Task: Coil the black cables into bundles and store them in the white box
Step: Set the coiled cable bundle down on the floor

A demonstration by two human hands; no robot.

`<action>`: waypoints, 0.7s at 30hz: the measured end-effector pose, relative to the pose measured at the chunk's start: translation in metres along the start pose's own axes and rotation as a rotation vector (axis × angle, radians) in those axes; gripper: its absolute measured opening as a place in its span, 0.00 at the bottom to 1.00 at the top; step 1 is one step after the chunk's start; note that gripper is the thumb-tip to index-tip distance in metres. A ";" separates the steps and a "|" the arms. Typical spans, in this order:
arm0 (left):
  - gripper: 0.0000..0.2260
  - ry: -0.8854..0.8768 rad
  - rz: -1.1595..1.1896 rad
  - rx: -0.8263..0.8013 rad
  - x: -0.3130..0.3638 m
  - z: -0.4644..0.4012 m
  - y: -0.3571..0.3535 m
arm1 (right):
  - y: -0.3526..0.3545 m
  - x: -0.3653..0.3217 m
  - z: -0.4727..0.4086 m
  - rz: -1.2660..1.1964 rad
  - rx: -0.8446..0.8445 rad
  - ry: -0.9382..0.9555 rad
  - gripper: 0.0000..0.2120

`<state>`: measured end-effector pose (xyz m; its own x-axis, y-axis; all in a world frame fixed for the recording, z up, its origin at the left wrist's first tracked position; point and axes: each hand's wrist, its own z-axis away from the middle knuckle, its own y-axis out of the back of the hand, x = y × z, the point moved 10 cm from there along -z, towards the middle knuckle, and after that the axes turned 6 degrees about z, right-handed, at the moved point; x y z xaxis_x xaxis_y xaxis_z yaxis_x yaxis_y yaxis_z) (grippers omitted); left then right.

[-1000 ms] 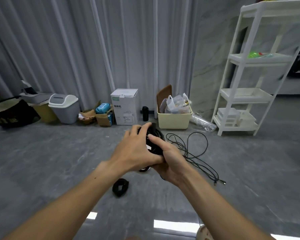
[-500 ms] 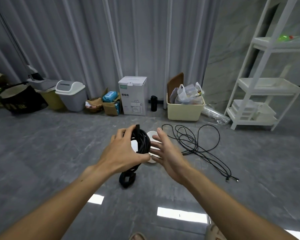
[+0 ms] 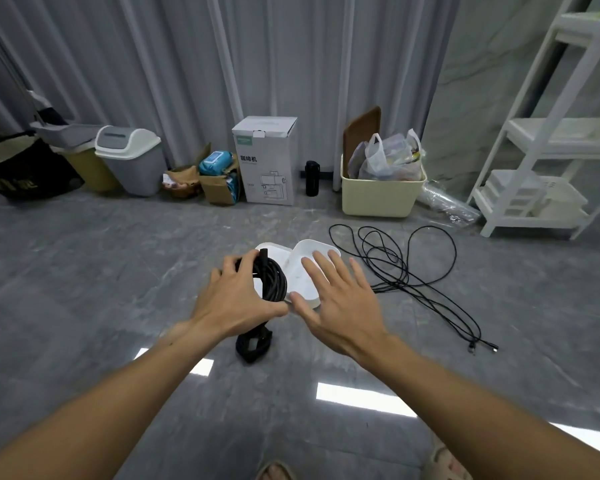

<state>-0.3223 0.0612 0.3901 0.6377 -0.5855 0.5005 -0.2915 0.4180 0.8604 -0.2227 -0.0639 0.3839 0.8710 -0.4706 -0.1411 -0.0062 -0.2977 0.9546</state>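
Right hand (image 3: 340,299) released, left hand (image 3: 238,299) holds coil (image 3: 272,282)

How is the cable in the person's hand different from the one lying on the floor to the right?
The held cable is wound into a tight bundle; the floor cable sprawls in loose loops. The held cable is gripped by the left hand; the floor cable lies untouched. The held cable looks thicker. Both are black.

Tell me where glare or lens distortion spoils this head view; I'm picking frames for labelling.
Head view: bright rectangular glare patches on the glossy floor near the arms; wide-angle bending bows the white shelf unit at the right edge; the left hand, coiled cable and right hand look reasonably sharp.
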 end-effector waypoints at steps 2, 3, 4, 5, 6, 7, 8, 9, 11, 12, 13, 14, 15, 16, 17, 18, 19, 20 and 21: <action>0.54 0.004 0.010 -0.011 -0.001 -0.008 -0.007 | -0.011 0.005 -0.006 0.029 -0.020 0.002 0.32; 0.54 0.006 0.016 -0.015 -0.002 -0.012 -0.012 | -0.017 0.008 -0.007 0.037 -0.029 0.003 0.32; 0.54 0.007 0.021 -0.016 -0.005 -0.016 -0.017 | -0.024 0.012 -0.009 0.040 -0.041 -0.001 0.32; 0.53 0.009 0.027 -0.014 -0.007 -0.021 -0.022 | -0.030 0.015 -0.010 0.043 -0.053 -0.006 0.32; 0.51 0.011 0.037 -0.010 -0.011 -0.026 -0.028 | -0.038 0.018 -0.011 0.046 -0.069 -0.013 0.32; 0.49 0.012 0.048 -0.006 -0.015 -0.031 -0.035 | -0.046 0.022 -0.012 0.048 -0.085 -0.020 0.32; 0.46 0.008 0.055 0.000 -0.019 -0.036 -0.043 | -0.053 0.024 -0.013 0.050 -0.097 -0.026 0.31; 0.43 0.000 0.054 0.008 -0.023 -0.041 -0.050 | -0.060 0.027 -0.014 0.050 -0.105 -0.033 0.31; 0.41 -0.014 0.034 0.023 -0.031 -0.051 -0.065 | -0.075 0.033 -0.015 0.047 -0.113 -0.051 0.30; 0.41 -0.015 0.031 0.028 -0.036 -0.055 -0.073 | -0.083 0.037 -0.017 0.048 -0.119 -0.057 0.29; 0.41 -0.013 0.031 0.030 -0.041 -0.060 -0.082 | -0.092 0.041 -0.018 0.053 -0.127 -0.063 0.28; 0.41 -0.008 0.030 0.029 -0.046 -0.064 -0.091 | -0.101 0.045 -0.019 0.058 -0.133 -0.067 0.27; 0.42 0.000 0.023 0.024 -0.051 -0.068 -0.100 | -0.111 0.049 -0.021 0.060 -0.136 -0.071 0.26; 0.43 0.008 0.011 0.015 -0.056 -0.072 -0.111 | -0.121 0.052 -0.022 0.062 -0.142 -0.076 0.25; 0.43 0.014 -0.003 0.002 -0.061 -0.076 -0.122 | -0.131 0.056 -0.022 0.062 -0.151 -0.081 0.25; 0.44 0.018 -0.016 -0.010 -0.065 -0.080 -0.134 | -0.143 0.059 -0.023 0.058 -0.162 -0.081 0.25; 0.44 0.021 -0.025 -0.023 -0.069 -0.083 -0.146 | -0.156 0.062 -0.023 0.045 -0.177 -0.078 0.25; 0.44 0.025 -0.030 -0.037 -0.073 -0.087 -0.158 | -0.169 0.064 -0.022 0.026 -0.196 -0.070 0.26; 0.44 0.031 -0.032 -0.055 -0.078 -0.091 -0.172 | -0.183 0.067 -0.022 0.012 -0.216 -0.060 0.26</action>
<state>-0.2576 0.0981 0.1947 0.6683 -0.5776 0.4688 -0.2316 0.4374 0.8690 -0.1528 -0.0225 0.2056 0.8407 -0.5235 -0.1382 0.0944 -0.1097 0.9895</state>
